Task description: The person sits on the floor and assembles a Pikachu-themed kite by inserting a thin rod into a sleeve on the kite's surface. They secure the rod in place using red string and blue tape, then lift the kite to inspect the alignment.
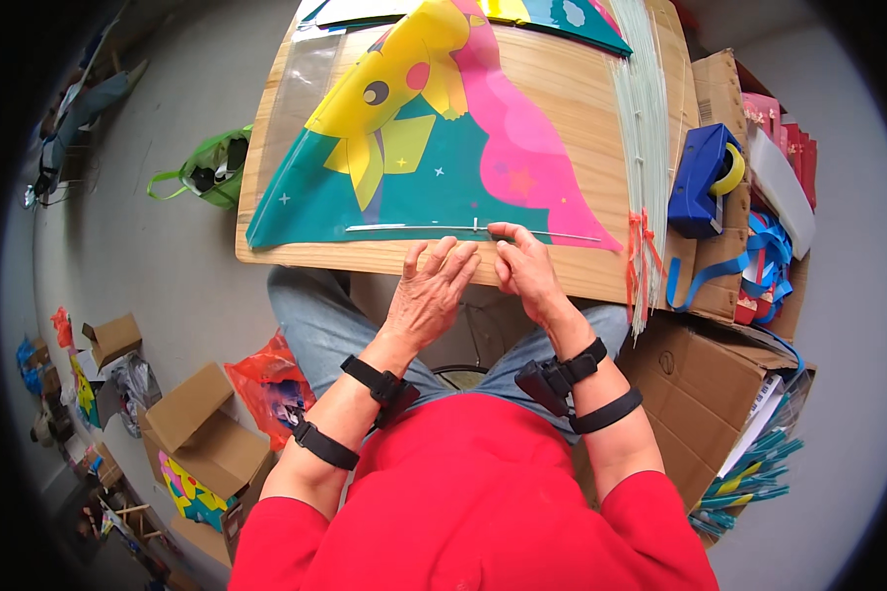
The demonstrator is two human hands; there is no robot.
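Note:
A triangular kite sheet in teal, pink and yellow, with a cartoon figure, lies flat on the wooden table. Along its near edge runs a thin white rod, with a small pale clip around its middle. My left hand rests over the table's near edge, fingers stretched out and slightly apart, holding nothing. Just right of the clip, my right hand is curled, its index finger and thumb closing on the rod; the exact grip is partly hidden.
More printed sheets lie at the table's far side. A bundle of thin pale rods runs down its right side, tied with red string. Beyond are a blue tape dispenser and a cardboard box. A green bag sits left.

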